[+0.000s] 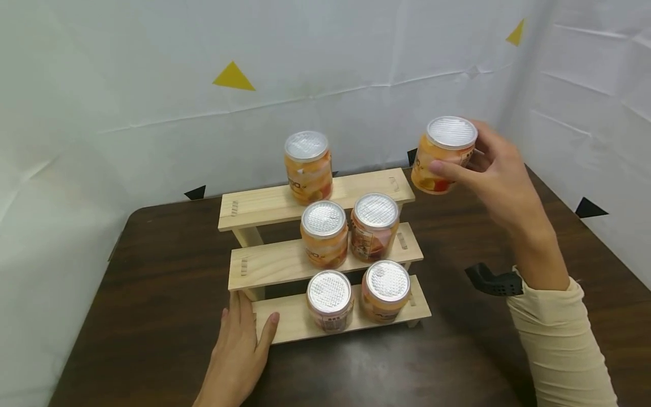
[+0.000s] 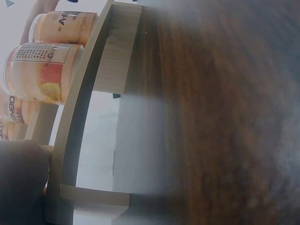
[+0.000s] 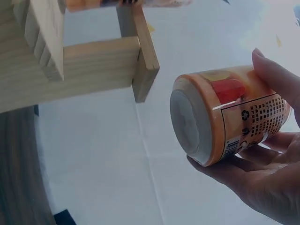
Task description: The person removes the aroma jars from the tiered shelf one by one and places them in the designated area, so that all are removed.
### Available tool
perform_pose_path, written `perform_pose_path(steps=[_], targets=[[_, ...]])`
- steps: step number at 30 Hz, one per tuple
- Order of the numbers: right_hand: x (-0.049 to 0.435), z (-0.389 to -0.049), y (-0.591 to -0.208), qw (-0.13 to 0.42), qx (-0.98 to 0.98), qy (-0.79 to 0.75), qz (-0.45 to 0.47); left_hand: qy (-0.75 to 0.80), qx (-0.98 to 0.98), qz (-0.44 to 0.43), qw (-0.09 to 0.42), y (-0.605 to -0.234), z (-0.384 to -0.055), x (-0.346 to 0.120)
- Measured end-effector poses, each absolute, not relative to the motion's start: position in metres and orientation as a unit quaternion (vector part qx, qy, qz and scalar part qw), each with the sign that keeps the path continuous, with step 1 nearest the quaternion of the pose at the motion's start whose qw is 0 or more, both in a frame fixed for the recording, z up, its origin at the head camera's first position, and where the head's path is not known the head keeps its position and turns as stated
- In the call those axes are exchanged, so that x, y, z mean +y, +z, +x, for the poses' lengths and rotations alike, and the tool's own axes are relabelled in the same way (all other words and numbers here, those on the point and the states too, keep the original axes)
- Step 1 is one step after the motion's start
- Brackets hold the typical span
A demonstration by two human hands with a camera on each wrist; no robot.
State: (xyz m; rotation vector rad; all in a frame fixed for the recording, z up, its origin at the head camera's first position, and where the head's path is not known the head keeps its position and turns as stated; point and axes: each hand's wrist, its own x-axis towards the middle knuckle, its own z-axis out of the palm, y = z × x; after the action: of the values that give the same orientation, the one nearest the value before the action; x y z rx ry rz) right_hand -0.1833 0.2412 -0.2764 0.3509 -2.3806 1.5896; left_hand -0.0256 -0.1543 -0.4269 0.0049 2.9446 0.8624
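Note:
My right hand (image 1: pixel 495 169) grips an orange fruit can (image 1: pixel 432 164) with a silver lid by its side, thumb in front and fingers behind. The can is upright in the air, to the right of the top step of a three-step wooden rack (image 1: pixel 264 206). The right wrist view shows its pale round base (image 3: pixel 187 123) and printed label. My left hand (image 1: pixel 236 342) rests at the left end of the rack's lowest step (image 1: pixel 285 325), its fingers straight and its thumb spread over the board. Some of its fingertips are hidden beneath the middle step.
One similar can (image 1: pixel 307 175) stands on the top step. Two more, a left can (image 1: pixel 325 240) and a right can (image 1: pixel 373 234), are on the middle step; another pair (image 1: pixel 330 308) is on the lowest. A dark wooden table (image 1: pixel 168 294) meets white sheeting (image 1: pixel 168 73) behind.

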Motion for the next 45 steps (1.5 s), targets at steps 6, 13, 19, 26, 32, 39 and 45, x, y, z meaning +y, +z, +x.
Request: perform_pose_path(steps=[6,13,19,26,32,39,45], targets=[[0.253,-0.184,-0.279,0.127,-0.818,0.552,0.103,0.269,0.963,0.006,0.032,-0.427,-0.025,-0.157],[0.266,-0.188,-0.280,0.111,-0.818,0.558,0.085,0.269,0.963,0.011,0.024,-0.428,-0.025,-0.157],[0.278,-0.193,-0.284,0.111,-0.813,0.565,0.083,0.270,0.962,0.013,0.032,-0.429,-0.024,-0.156],[0.287,-0.199,-0.290,0.092,-0.796,0.591,0.086,0.272,0.962,0.022,0.019,-0.428,-0.024,-0.156],[0.296,-0.212,-0.305,0.057,-0.838,0.539,0.065,0.276,0.961,0.018,0.029,-0.429,-0.025,-0.157],[0.301,-0.221,-0.319,0.024,-0.863,0.502,0.057,0.278,0.960,0.018,0.035,-0.431,-0.024,-0.158],[0.300,-0.232,-0.330,0.002,-0.870,0.490,0.054,0.278,0.960,0.014,0.040,-0.430,-0.025,-0.157]])
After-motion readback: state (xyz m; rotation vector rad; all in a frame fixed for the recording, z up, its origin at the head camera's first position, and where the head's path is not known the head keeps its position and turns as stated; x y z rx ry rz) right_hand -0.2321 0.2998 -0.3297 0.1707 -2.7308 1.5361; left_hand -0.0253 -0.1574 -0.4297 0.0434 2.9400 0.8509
